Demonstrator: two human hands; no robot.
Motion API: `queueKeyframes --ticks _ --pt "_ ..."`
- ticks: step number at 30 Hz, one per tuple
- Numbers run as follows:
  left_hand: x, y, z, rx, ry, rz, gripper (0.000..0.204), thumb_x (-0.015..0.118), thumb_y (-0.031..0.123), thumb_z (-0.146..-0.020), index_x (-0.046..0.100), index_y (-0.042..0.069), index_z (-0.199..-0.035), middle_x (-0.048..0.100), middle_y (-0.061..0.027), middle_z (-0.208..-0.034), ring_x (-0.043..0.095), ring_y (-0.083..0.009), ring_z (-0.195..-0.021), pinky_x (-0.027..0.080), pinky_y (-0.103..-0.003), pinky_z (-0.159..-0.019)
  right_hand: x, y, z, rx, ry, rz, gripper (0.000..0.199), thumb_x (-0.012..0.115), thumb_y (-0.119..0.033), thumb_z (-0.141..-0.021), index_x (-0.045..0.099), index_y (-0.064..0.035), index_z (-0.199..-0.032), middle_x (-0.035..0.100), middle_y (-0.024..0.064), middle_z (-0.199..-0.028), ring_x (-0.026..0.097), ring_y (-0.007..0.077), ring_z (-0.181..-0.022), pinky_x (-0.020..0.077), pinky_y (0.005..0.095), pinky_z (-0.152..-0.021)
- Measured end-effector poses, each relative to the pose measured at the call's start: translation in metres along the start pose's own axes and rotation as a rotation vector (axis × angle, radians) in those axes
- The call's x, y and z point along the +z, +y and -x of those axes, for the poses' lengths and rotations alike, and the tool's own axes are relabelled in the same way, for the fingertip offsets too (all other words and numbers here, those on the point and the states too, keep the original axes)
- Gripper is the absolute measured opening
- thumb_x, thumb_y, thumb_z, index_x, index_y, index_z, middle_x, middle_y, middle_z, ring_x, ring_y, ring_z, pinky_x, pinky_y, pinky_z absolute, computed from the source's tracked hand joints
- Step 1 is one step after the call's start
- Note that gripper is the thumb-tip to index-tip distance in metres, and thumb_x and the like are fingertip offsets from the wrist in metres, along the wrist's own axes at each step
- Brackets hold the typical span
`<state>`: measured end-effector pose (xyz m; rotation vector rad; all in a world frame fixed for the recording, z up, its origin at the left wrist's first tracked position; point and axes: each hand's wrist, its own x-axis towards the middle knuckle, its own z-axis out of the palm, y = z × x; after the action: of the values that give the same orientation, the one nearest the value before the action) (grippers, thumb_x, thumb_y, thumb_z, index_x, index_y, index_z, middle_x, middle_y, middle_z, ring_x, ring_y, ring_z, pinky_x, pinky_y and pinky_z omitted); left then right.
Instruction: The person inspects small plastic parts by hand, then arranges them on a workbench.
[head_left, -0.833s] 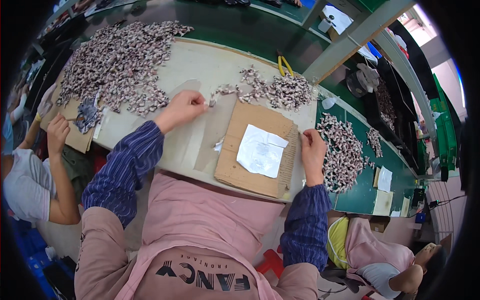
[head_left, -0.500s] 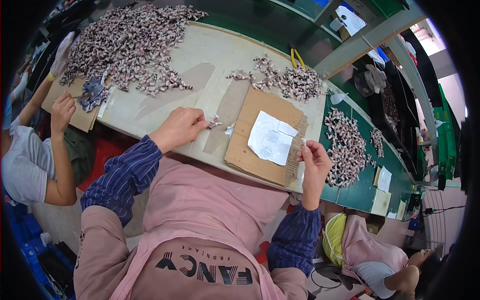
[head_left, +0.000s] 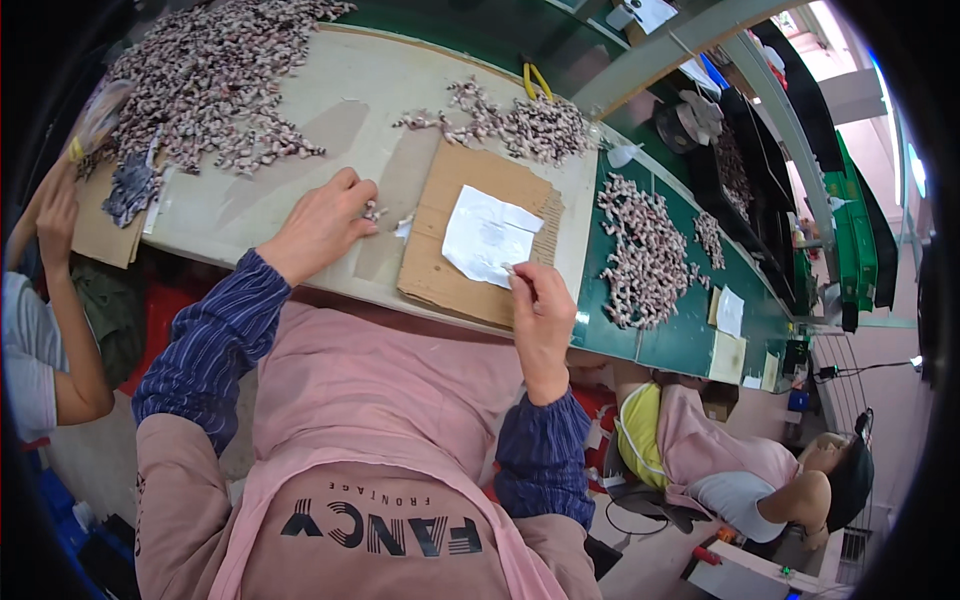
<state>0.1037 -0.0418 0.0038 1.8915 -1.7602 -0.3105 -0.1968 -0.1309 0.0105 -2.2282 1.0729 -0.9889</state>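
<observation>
Head view: one view only, looking down on your bench.
Left hand: your left hand [head_left: 322, 222] lies knuckles-up on the pale bench top [head_left: 300, 110], fingers curled onto a small pale piece [head_left: 374, 211]; its axis is too small to tell.
Right hand: your right hand [head_left: 540, 310] pinches the near edge of the white paper sheet [head_left: 488, 237], fingertips closed on it.
Paper: crumpled, roughly square, lying on the brown cardboard sheet [head_left: 440, 255], whose long axis runs away from you.
Piles: big heap of small pieces [head_left: 210, 70] far left; smaller heap [head_left: 530, 125] beyond the cardboard; another [head_left: 640, 245] on the green table [head_left: 690, 340].
Labels: pale rectangular cards [head_left: 730, 310] at the green table's right end.
</observation>
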Motion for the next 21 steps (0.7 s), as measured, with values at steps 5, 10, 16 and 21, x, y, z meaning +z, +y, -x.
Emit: queueKeyframes --ticks 5,10,16,21 --pt "0.001 0.009 0.009 -0.335 -0.007 0.474 0.025 0.072 0.01 -0.09 0.059 0.002 -0.11 0.063 -0.0054 -0.088 0.062 -0.0144 -0.067 0.05 -0.031 -0.057 0.007 -0.001 -0.007 -0.149 -0.062 0.174 0.01 0.069 0.0 -0.085 0.067 -0.0013 -0.095 0.064 0.013 -0.087 0.062 0.032 -0.082 0.0496 0.0407 -0.071" --pt "0.003 0.031 0.033 -0.499 -0.162 1.46 0.026 0.063 0.012 -0.099 0.059 0.003 -0.123 0.063 -0.0008 -0.087 0.06 -0.0031 -0.065 0.049 -0.016 -0.053 0.009 0.003 -0.011 -0.191 -0.126 0.285 0.01 0.071 -0.001 -0.083 0.069 -0.0012 -0.094 0.064 0.0135 -0.086 0.062 0.0316 -0.081 0.0499 0.0395 -0.071" --pt "-0.001 0.058 0.044 -0.438 -0.348 1.796 0.035 0.06 0.011 -0.101 0.053 0.003 -0.135 0.065 -0.0031 -0.094 0.063 -0.0056 -0.075 0.053 -0.019 -0.062 0.01 -0.001 -0.017 -0.203 -0.175 0.36 0.008 0.07 -0.002 -0.084 0.07 -0.0022 -0.092 0.063 0.0125 -0.085 0.061 0.0313 -0.083 0.0493 0.0405 -0.072" --pt "0.005 0.063 0.046 -0.443 -0.354 1.853 0.032 0.06 0.011 -0.101 0.056 0.001 -0.131 0.065 -0.0041 -0.093 0.064 -0.0066 -0.073 0.053 -0.019 -0.06 0.009 -0.005 -0.017 -0.226 -0.224 0.42 0.007 0.07 -0.002 -0.084 0.069 -0.0023 -0.091 0.063 0.0121 -0.084 0.061 0.0314 -0.084 0.0491 0.041 -0.073"
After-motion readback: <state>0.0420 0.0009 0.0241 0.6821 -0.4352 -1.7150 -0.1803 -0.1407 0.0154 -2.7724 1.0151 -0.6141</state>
